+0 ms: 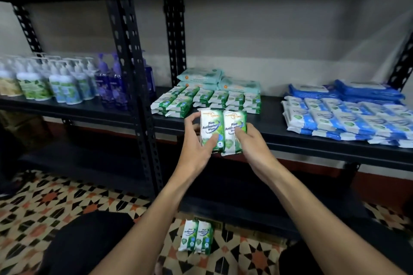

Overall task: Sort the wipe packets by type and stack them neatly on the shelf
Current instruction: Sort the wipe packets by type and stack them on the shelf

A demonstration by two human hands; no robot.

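Pine wipe packets point(211, 126) | left hand point(196, 147) grips one | right hand point(254, 147) grips other

Storeroom, metal racking point(128, 58), stacked wipe packets point(205, 98)

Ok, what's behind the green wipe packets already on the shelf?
Larger pale teal packs, stacked near the wall. The green packets cover their lower edges, so how many lie there cannot be told.

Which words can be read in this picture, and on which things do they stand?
"Pine Antibacterial Wipes": on both held packets, gripped by left hand and right hand.
Brand line above it: blurred.
Floor packets: too small.
Green packets, blue packets, bottles on shelf: unreadable.
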